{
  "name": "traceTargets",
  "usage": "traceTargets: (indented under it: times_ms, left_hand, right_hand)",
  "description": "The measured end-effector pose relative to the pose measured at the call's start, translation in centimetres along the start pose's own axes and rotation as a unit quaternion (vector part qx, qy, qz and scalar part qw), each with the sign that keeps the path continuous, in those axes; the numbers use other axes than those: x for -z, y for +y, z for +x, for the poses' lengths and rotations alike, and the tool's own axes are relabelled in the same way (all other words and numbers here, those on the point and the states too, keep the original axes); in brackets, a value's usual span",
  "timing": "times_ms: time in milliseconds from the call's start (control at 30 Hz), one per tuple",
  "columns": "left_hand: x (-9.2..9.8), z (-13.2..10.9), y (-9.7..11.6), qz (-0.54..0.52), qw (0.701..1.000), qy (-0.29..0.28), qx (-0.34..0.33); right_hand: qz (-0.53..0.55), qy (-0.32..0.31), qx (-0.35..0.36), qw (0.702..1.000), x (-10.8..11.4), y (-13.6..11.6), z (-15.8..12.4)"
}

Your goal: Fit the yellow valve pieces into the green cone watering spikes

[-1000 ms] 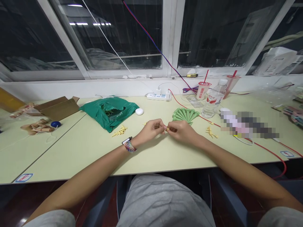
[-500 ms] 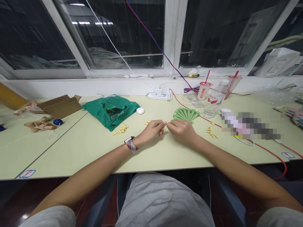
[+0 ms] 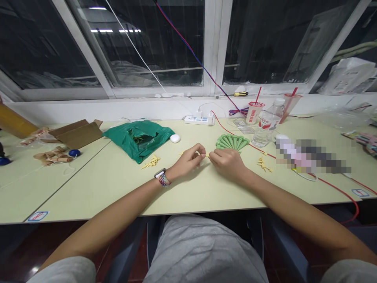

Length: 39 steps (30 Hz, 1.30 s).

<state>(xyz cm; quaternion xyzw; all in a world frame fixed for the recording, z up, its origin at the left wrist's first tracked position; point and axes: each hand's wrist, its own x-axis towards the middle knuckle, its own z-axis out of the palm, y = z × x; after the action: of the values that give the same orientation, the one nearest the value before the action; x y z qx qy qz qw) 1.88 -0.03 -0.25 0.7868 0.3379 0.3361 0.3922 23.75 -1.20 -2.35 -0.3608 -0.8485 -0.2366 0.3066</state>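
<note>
Head view: the small yellow wedge-shaped piece (image 3: 207, 155) is pinched between the fingertips of our left hand (image 3: 188, 161) and right hand (image 3: 228, 163), just above the middle of the pale green bench (image 3: 103, 188). It is tiny (mostly hidden by fingers), so we judge that a slack pinch could drop it and a hard one could crush it. The fan of green cone-shaped pieces (image 3: 232, 142) lies just beyond our right hand, where a knuckle might knock it apart.

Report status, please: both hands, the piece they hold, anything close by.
Left hand and right hand both pinching small yellow piece. Green cone fan just behind right hand. Loose yellow pieces lie apart, left side.
</note>
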Motion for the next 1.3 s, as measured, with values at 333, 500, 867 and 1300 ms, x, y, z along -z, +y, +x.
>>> traceTargets:
  times_ms: [333, 500, 867, 1300]
  left_hand:
    - [-0.2, 0.3, -0.4, 0.116, 0.993, 0.021, -0.004]
    - [0.1, 0.1, -0.8, 0.06, 0.998, 0.008, -0.014]
    - [0.4, 0.4, -1.0, 0.078, 0.997, 0.013, -0.006]
    - [4.3, 0.5, -0.8, 0.034, 0.993, 0.113, -0.004]
  right_hand:
    - [-0.015, 0.013, 0.002, 1.0, 0.1, 0.0, 0.1]
    - [-0.006, 0.002, -0.008, 1.0, -0.1, 0.2, -0.1]
    - [0.011, -0.004, -0.02, 1.0, -0.1, 0.2, -0.1]
    - [0.077, -0.066, -0.207, 0.973, 3.8, 4.0, -1.9]
